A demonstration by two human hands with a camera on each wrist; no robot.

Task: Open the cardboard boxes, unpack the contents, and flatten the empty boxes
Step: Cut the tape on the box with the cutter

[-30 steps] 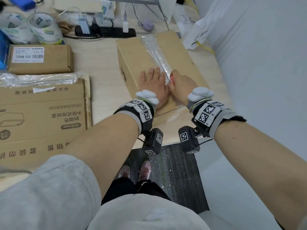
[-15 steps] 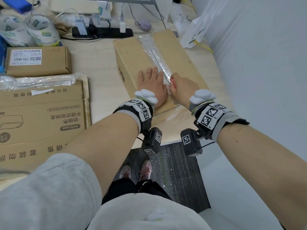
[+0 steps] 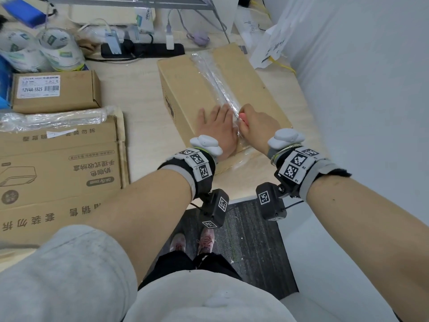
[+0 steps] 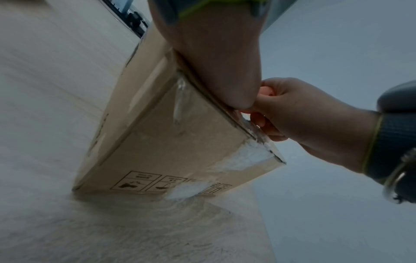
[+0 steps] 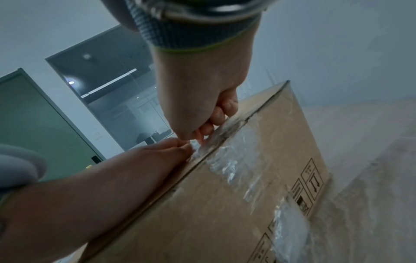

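Observation:
A closed cardboard box [image 3: 185, 89] lies on the table, with clear tape [image 3: 213, 73] along its top seam. My left hand [image 3: 219, 126] presses flat on the lid just left of the seam, fingers straight. My right hand [image 3: 255, 126] is curled beside it and pinches the crinkled tape at the near end of the seam. From the left wrist view I see the box [image 4: 168, 142] end face, my left palm [image 4: 213, 62] on the top edge and the right hand [image 4: 292, 113]. The right wrist view shows the right hand [image 5: 198, 99] gripping tape [image 5: 225, 142] next to the left hand [image 5: 157, 153].
A flattened large box [image 3: 58, 163] and a small labelled box [image 3: 55, 91] lie to the left. Tape rolls [image 3: 58, 49], a power strip [image 3: 144, 49] and a white bag [image 3: 271, 47] line the back. A white wall [image 3: 371, 112] runs close on the right.
Both hands stay at the same spot on the box; only the view has shifted a little.

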